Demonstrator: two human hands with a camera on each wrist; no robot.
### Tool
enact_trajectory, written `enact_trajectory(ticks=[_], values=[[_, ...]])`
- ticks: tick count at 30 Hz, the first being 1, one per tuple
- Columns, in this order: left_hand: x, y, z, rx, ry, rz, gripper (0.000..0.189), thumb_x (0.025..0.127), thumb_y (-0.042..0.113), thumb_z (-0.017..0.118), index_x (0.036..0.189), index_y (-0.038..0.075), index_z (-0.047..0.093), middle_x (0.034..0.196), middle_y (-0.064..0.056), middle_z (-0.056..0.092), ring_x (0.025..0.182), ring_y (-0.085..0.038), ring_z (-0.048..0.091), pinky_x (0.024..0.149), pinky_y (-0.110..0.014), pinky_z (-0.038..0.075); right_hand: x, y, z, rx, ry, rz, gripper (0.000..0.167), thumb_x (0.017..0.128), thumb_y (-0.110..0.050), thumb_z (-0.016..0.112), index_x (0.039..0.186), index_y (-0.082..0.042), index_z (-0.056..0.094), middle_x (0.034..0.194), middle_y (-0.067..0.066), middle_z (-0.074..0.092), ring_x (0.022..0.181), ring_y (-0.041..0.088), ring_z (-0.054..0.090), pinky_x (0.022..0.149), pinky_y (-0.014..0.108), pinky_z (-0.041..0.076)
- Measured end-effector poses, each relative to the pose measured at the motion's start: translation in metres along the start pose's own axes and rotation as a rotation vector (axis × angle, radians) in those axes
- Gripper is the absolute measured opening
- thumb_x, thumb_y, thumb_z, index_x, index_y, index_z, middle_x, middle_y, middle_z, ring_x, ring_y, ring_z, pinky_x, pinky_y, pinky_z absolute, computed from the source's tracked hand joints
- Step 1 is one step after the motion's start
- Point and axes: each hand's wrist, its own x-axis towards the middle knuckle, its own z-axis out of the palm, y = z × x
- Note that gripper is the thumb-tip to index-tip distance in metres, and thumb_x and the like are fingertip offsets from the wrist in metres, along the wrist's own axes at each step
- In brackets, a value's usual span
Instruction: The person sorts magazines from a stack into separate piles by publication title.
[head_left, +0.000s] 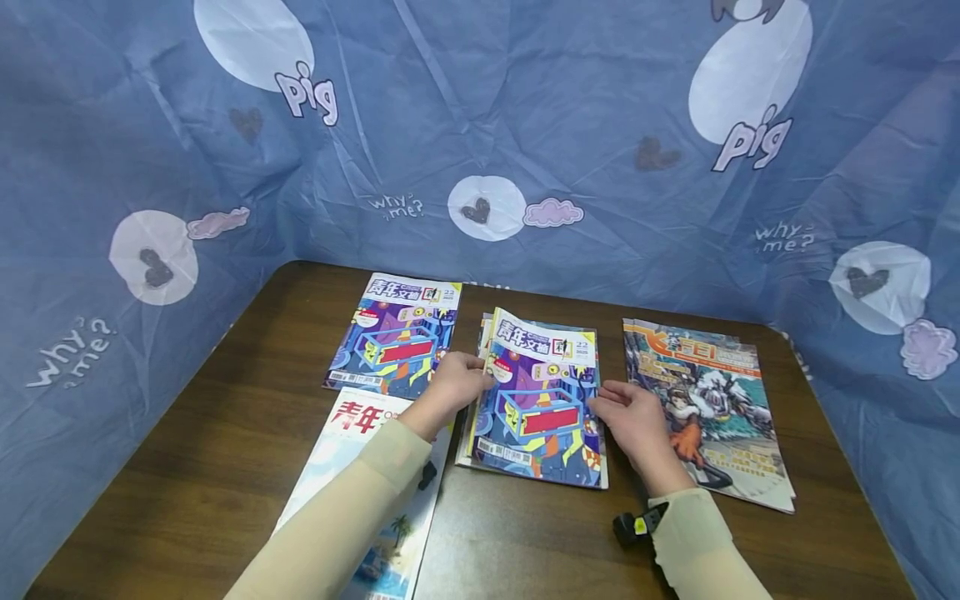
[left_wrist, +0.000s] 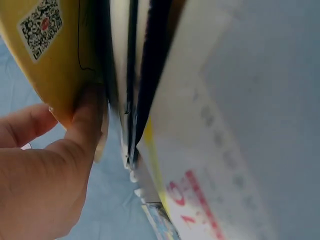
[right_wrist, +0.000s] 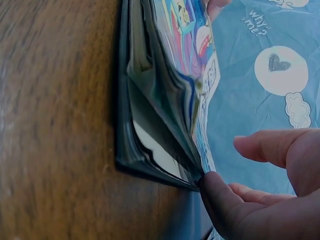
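In the head view, a small pile of magazines lies mid-table, topped by a purple-and-blue magazine (head_left: 536,408). My left hand (head_left: 459,382) is at the pile's left edge. The left wrist view shows its thumb and a finger pinching the yellow back cover (left_wrist: 55,65) of a magazine. My right hand (head_left: 637,421) is at the pile's right edge. In the right wrist view, one fingertip (right_wrist: 214,192) touches the corner of the page edges (right_wrist: 165,95), while another finger stands extended, apart from the paper. The sheets bulge and part there.
A matching purple magazine (head_left: 405,329) lies at the back left. In front of it is a pale-blue magazine (head_left: 322,467), partly under my left arm. Several overlapping comic-style magazines (head_left: 731,400) lie right of the pile. A blue printed cloth (head_left: 480,117) hangs behind the wooden table (head_left: 517,542).
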Motion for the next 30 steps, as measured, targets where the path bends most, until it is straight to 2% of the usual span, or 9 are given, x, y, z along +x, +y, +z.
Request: enact_trajectory(ticks=[10,15,21,30], values=[[0.0019,0.0083,-0.0033,0.081,-0.062,-0.039,0.024,0.089,0.002,0.075,0.110,-0.009,0.071,0.094,-0.013,0.070,0.087,-0.024,0.067,0.084,-0.042,0.057,0.0007,-0.0014,0.0006,0.006,-0.008,0.006,0.057,0.094,-0.019,0.073,0.141,0.005,0.054,0.133,0.023,0.061,0.122,0.035,0.059,0.100,0.048,0.048],[0.0035,0.0069,-0.0024,0.052,-0.087,-0.069,0.021,0.089,-0.002,0.074,0.109,-0.010,0.070,0.095,-0.016,0.069,0.085,-0.026,0.070,0.074,-0.038,0.060,0.0005,-0.0015,0.0003,0.001,-0.017,0.013,0.057,0.095,-0.020,0.072,0.142,0.005,0.053,0.134,0.023,0.060,0.122,0.035,0.058,0.100,0.048,0.048],[0.0006,0.0050,-0.0021,-0.040,-0.101,-0.095,0.016,0.091,-0.005,0.069,0.106,-0.010,0.065,0.093,-0.019,0.068,0.080,-0.030,0.071,0.065,-0.040,0.061,0.0015,-0.0006,0.0013,-0.002,-0.013,0.008,0.057,0.095,-0.019,0.072,0.143,0.005,0.052,0.134,0.023,0.061,0.122,0.034,0.059,0.100,0.047,0.049],[0.0017,0.0009,-0.0015,-0.106,-0.097,-0.077,0.015,0.091,-0.007,0.067,0.106,-0.010,0.064,0.093,-0.019,0.068,0.078,-0.029,0.071,0.063,-0.041,0.061,0.0024,0.0027,0.0000,-0.013,0.001,-0.009,0.056,0.094,-0.020,0.072,0.141,0.005,0.054,0.132,0.022,0.062,0.121,0.034,0.059,0.100,0.048,0.049]])
